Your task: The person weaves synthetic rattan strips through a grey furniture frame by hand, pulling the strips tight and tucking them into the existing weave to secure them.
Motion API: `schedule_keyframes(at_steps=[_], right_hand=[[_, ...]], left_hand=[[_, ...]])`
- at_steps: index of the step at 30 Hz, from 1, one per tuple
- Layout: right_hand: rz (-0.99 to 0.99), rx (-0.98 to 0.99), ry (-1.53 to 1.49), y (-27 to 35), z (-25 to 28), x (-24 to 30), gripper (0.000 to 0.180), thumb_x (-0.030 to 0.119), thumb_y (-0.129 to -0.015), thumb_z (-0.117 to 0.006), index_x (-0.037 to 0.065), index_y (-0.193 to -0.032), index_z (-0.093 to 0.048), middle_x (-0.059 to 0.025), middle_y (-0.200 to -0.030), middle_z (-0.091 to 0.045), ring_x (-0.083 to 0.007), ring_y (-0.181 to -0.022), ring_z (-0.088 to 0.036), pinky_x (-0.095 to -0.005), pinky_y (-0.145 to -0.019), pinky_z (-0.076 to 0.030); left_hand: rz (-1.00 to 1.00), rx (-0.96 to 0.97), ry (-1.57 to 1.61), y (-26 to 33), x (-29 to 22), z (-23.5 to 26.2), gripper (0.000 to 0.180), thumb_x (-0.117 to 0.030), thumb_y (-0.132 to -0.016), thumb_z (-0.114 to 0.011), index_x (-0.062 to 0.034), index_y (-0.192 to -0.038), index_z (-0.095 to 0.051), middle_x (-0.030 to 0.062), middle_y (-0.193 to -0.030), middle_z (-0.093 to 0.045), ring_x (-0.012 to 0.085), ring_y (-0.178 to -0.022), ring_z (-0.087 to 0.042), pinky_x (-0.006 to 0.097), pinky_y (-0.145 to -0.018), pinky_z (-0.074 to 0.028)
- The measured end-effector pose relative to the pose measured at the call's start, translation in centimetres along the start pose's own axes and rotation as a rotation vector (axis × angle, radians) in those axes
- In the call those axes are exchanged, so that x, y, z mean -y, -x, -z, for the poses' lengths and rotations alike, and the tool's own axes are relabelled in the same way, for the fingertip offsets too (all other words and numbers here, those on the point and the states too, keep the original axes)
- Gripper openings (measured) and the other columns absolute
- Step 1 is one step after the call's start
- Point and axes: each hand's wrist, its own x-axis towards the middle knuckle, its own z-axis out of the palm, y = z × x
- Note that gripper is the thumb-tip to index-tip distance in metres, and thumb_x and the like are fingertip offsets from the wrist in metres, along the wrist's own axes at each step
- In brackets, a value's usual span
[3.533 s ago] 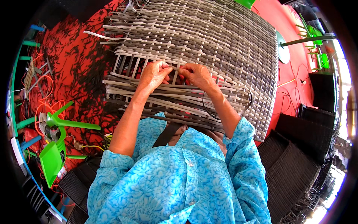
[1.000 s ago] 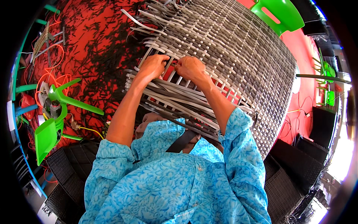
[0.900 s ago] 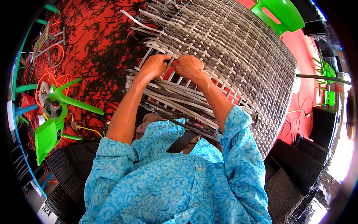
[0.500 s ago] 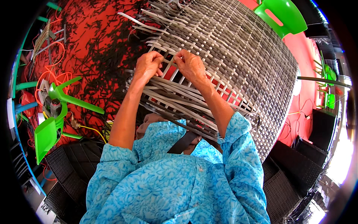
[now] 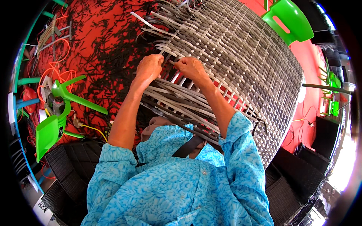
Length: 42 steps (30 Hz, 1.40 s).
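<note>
A large wicker panel (image 5: 249, 56) of grey-brown flat strips lies in front of me, with a partly open lattice along its near left edge. At this edge my left hand (image 5: 150, 69) is closed, fingers curled over a weaving strip. Just to its right, my right hand (image 5: 191, 69) is closed too, thumb and fingers pinched at the same woven edge. My fingers hide most of the strip between them. Below the hands, a bundle of loose grey strips (image 5: 184, 98) runs across the lattice. Several free strip ends (image 5: 151, 24) stick out at the panel's far left.
Dark strip scraps (image 5: 109, 56) litter the red floor (image 5: 88, 26) on the left. A green chair (image 5: 49, 135) with a power tool (image 5: 56, 105) stands there, beside orange cords (image 5: 56, 71). Another green chair (image 5: 288, 20) is at the far right. Black wicker pieces (image 5: 71, 169) flank me.
Both hands have shifted slightly along the woven edge, and their fingers have turned further down and inward. The whole view has moved a little, so the panel appears lower and to the right.
</note>
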Motion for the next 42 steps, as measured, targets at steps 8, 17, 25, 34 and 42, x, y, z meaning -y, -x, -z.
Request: schedule_keyframes(at_steps=[8, 17, 25, 34, 42], right_hand=[[-0.034, -0.059, 0.287, -0.3, -0.7, 2.1, 0.025, 0.038, -0.078, -0.063, 0.016, -0.088, -0.069, -0.0095, -0.084, -0.068, -0.0274, -0.084, -0.065, -0.039, -0.072, -0.051], [0.22, -0.249, 0.225, 1.0, -1.7, 0.5, 0.02, 0.024, -0.081, -0.062, 0.006, -0.089, -0.065, -0.011, -0.073, -0.064, -0.0291, -0.067, -0.061, -0.04, -0.061, -0.047], [0.577, -0.307, 0.306, 10.9, -0.6, -0.6, 0.022, 0.011, -0.073, -0.066, 0.007, -0.094, -0.06, -0.0081, -0.098, -0.06, -0.0266, -0.091, -0.057, -0.0387, -0.078, -0.044], [0.424, -0.507, 0.411, 21.5, 3.4, -7.5, 0.027, 0.004, -0.071, -0.066, 0.006, -0.098, -0.062, -0.0094, -0.104, -0.058, -0.0292, -0.106, -0.052, -0.0428, -0.095, -0.038], [0.239, -0.719, 0.391, 26.6, 4.7, -12.1, 0.021, 0.001, -0.077, -0.061, 0.004, -0.098, -0.061, -0.0117, -0.099, -0.059, -0.0308, -0.098, -0.054, -0.0403, -0.088, -0.042]], left_hand=[[-0.027, 0.051, 0.022, -0.9, -0.2, 0.2, 0.025, -0.009, -0.088, -0.045, -0.0011, -0.107, -0.059, 0.0087, -0.064, -0.056, 0.0196, -0.046, -0.06, 0.031, -0.049, -0.047], [0.101, 0.063, 0.386, -1.6, 1.1, 0.0, 0.013, -0.019, -0.084, -0.059, -0.0062, -0.084, -0.06, -0.0005, -0.06, -0.055, 0.0095, -0.041, -0.052, 0.022, -0.036, -0.031], [0.15, -0.147, 0.824, -5.4, 3.5, 4.7, 0.007, -0.013, -0.086, -0.057, -0.0072, -0.09, -0.055, 0.0091, -0.082, -0.064, 0.015, -0.058, -0.063, 0.021, -0.042, -0.044], [-0.19, -0.449, 1.065, -12.0, 14.6, 25.8, 0.019, 0.001, -0.085, -0.051, 0.0142, -0.099, -0.048, 0.0263, -0.088, -0.062, 0.0319, -0.081, -0.065, 0.036, -0.073, -0.057], [0.323, -0.379, 0.951, -7.9, 8.0, 12.3, 0.056, -0.026, -0.072, -0.078, 0.0065, -0.106, -0.048, 0.0128, -0.078, -0.058, 0.0208, -0.058, -0.061, 0.029, -0.047, -0.052]])
